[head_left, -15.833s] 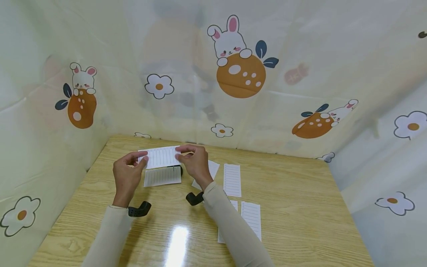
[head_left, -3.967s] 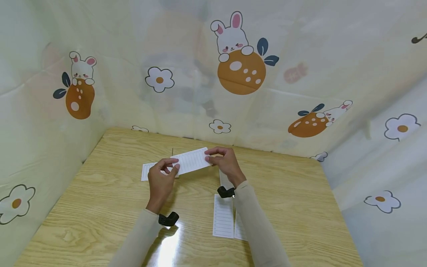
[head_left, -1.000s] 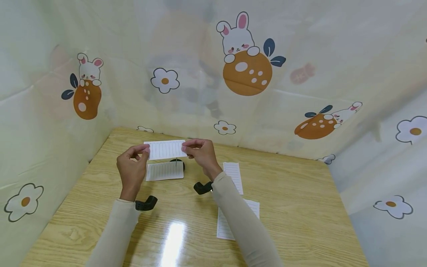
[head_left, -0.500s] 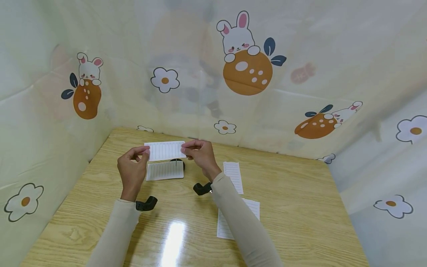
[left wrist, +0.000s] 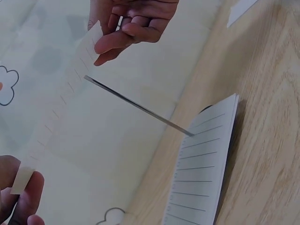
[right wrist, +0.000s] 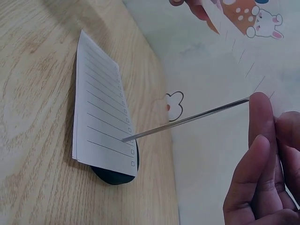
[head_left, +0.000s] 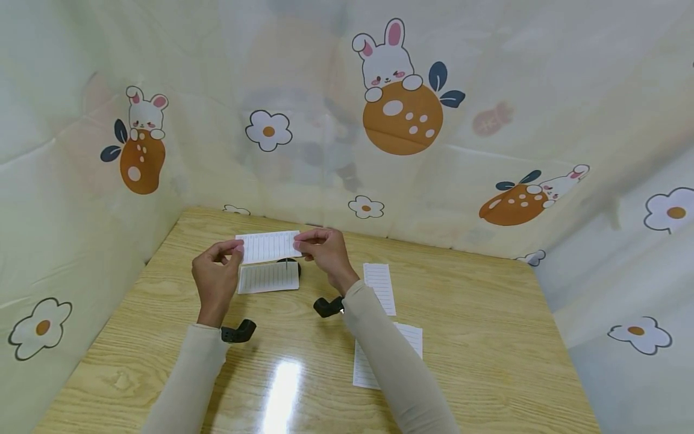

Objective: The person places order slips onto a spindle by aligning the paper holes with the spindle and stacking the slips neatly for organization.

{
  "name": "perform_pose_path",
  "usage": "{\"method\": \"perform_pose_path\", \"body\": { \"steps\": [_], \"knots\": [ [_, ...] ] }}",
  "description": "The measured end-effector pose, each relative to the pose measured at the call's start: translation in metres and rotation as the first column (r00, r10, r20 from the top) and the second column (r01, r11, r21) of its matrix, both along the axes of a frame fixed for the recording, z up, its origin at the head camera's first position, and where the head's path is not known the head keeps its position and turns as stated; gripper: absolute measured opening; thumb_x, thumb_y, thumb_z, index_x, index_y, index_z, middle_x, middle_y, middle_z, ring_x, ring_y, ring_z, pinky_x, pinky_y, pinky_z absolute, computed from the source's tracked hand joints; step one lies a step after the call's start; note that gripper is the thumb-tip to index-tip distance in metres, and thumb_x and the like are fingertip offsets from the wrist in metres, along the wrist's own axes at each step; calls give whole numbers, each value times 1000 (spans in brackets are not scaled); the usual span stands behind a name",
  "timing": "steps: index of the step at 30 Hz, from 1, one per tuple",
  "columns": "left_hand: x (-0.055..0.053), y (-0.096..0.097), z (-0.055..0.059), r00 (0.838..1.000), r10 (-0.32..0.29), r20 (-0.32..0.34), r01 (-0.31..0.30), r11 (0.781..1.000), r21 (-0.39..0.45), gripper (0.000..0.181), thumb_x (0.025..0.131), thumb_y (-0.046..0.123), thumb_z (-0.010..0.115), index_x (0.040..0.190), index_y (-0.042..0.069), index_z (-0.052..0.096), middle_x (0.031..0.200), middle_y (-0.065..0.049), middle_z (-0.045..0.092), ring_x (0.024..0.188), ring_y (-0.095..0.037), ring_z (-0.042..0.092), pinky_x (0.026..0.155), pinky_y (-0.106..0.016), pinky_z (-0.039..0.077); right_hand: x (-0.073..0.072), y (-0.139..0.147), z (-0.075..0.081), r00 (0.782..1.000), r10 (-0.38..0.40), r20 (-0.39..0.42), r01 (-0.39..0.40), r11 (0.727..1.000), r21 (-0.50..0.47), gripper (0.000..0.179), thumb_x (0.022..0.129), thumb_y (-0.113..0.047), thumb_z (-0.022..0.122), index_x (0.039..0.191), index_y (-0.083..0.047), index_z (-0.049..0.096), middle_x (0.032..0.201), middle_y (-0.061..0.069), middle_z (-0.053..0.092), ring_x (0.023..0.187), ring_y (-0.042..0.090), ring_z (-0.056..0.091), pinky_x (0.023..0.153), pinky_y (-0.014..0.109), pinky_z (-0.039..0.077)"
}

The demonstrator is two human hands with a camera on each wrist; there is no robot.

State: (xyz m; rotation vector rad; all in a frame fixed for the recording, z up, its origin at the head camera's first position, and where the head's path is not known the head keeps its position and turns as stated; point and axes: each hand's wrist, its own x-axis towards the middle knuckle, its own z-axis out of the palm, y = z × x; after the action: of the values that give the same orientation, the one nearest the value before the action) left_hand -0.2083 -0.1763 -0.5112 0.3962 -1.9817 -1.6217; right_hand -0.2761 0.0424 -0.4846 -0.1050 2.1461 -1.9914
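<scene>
Both hands hold one lined paper slip (head_left: 268, 247) level by its short ends. My left hand (head_left: 215, 274) pinches its left end between thumb and fingers. The right end is pinched by my right hand (head_left: 328, 253). Below it, an upright metal spike (left wrist: 140, 108) rises from a dark rounded base (right wrist: 115, 176). A few lined slips with checkboxes (right wrist: 101, 105) are impaled low on the spike, near its base. The spike's tip is close under the held slip, near the right fingers; whether it touches the paper, I cannot tell.
To the right on the wooden table (head_left: 477, 337) lies a loose lined slip (head_left: 378, 288). More slips (head_left: 409, 337) lie nearer the front, partly hidden under the right forearm. A patterned curtain (head_left: 314, 181) stands behind the table.
Over the last second the held slip has come down slightly toward the spike. Four seconds ago it was farther right, away from the slips on the spike. Fewer loose slips show than at first.
</scene>
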Motion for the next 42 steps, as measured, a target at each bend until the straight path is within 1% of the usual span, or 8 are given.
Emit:
{"method": "perform_pose_path", "body": {
  "steps": [5, 12, 14, 16, 19, 23, 31, 42],
  "knots": [
    [0, 0, -2, 1000, 4, 12, -4, 1000, -10, 12, 96, 11, 75, 102, 7, 83, 87, 1, 72, 77, -12, 50, 72, -24, 37, -1, 0, -2, 1000, 2, 15, -2, 1000, -4, 8, 92, -8, 82, 100, -8, 82, 99, 4, 79, 77, 12, 71, 92, 57, 59],
    [0, -1, -5, 1000, 5, 18, -5, 1000, -15, 12, 96, 9, 74, 103, 6, 83, 89, -3, 72, 77, -12, 50, 71, -23, 36, -1, -2, -6, 1000, -11, 22, 10, 999, 34, 9, 91, -9, 83, 100, -8, 83, 99, 6, 79, 77, 17, 73, 78, 38, 62],
    [0, -2, -6, 1000, 7, 28, -6, 1000, -20, 12, 96, 10, 74, 103, 6, 83, 91, -5, 72, 78, -12, 50, 71, -23, 36, -1, -2, -8, 999, -17, 32, 16, 999, 40, 8, 91, -8, 83, 99, -9, 83, 100, 6, 79, 79, 20, 75, 80, 41, 63],
    [0, -2, -7, 999, 8, 41, -7, 1000, -27, 13, 97, 11, 74, 104, 6, 83, 92, -6, 73, 78, -12, 50, 71, -23, 36, -1, -3, -11, 999, -22, 34, 20, 999, 49, 7, 92, -9, 83, 98, -11, 83, 101, 6, 78, 81, 22, 75, 86, 48, 63],
    [0, -3, -9, 998, 6, 61, -4, 999, -34, 14, 98, 12, 73, 106, 6, 83, 94, -7, 73, 79, -12, 50, 71, -23, 36, -1, -3, -14, 999, -29, 32, 27, 998, 59, 6, 91, -9, 83, 97, -12, 83, 102, 6, 78, 80, 22, 75, 91, 54, 62],
    [0, -3, -13, 996, -1, 87, 4, 999, -40, 15, 98, 13, 72, 107, 7, 83, 94, -6, 73, 79, -12, 50, 71, -23, 36, -1, -4, -18, 999, -31, 28, 29, 997, 70, 6, 91, -9, 83, 96, -12, 83, 101, 6, 79, 76, 17, 72, 90, 54, 62],
    [-1, -5, -22, 994, 1, 106, 5, 998, -59, 13, 97, 14, 74, 105, 9, 83, 91, -4, 72, 76, -13, 49, 66, -23, 36, 2, -5, -23, 998, -38, 40, 35, 996, 86, 6, 91, -7, 83, 95, -11, 83, 97, 7, 79, 73, 14, 71, 93, 57, 61],
    [0, -5, -33, 990, 0, 141, 12, 996, -86, 12, 96, 16, 76, 104, 11, 84, 93, -6, 75, 70, -14, 49, 59, -22, 35, 2, -4, -34, 999, -24, 34, 21, 994, 107, 6, 91, -7, 83, 97, -7, 83, 98, 7, 79, 81, 21, 74, 92, 56, 61]
  ]
}}
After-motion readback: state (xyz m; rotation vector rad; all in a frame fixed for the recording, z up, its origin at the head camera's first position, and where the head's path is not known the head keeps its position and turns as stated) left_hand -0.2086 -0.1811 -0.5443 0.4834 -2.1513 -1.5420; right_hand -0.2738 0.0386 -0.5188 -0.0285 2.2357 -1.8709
